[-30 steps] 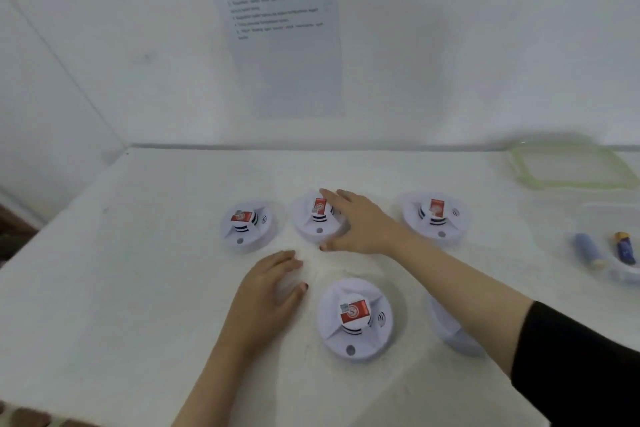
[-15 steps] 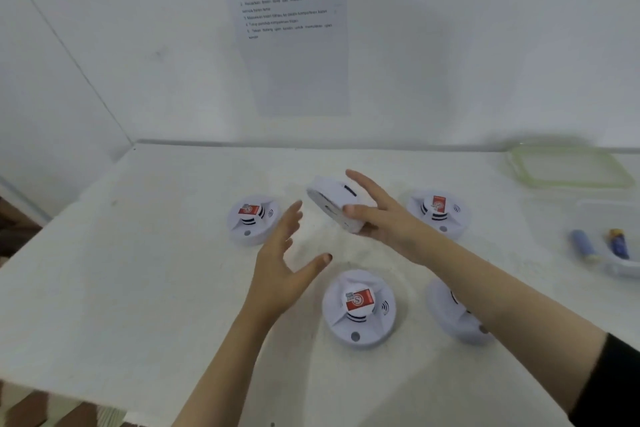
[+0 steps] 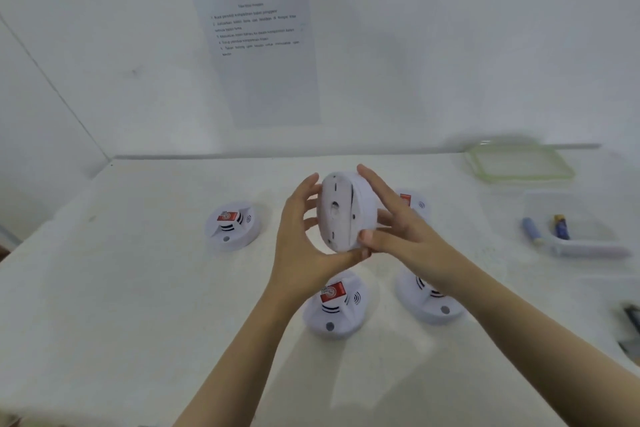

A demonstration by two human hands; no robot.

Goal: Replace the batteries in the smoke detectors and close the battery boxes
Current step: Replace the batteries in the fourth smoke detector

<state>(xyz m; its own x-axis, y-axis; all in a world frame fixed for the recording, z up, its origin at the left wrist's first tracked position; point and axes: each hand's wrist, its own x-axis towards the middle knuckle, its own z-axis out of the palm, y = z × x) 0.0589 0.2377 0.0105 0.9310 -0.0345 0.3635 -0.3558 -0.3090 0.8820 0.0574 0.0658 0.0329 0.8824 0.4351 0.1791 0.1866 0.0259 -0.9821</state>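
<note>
**Both hands hold one smoke detector on edge above the table**

A wide white table [image 3: 138,288] fills the lower view, meeting a white wall that carries a printed sheet of paper [image 3: 263,55]; its text is too small to read. Two bare forearms rise from the bottom edge and meet over the middle of the table.

At the far right lies a clear rectangular lid with a green rim [image 3: 519,163]. Nearer is a clear plastic container [image 3: 588,246].

Four round white plastic smoke detectors rest face up on the table: a left detector [image 3: 232,225] well apart from the hands, a front detector [image 3: 334,305] with a red label below the wrists, a right front detector [image 3: 429,302] partly under the right forearm, and a back detector [image 3: 415,201] mostly hidden behind the right hand.

The held smoke detector [image 3: 341,215], a fifth white disc, is lifted clear of the table and stands on edge, its flat underside turned toward the camera. The left hand [image 3: 304,236] cups its left rim, fingers curved upward and thumb tucked beneath the lower edge. The right hand [image 3: 401,232] clasps the opposite side, fingers laid along the domed face and thumb pressed on the lower rim.

A pale blue battery [image 3: 531,230] and a dark blue battery with a yellow end [image 3: 561,227] lie at the container; whether the pale one is inside cannot be told.
</note>
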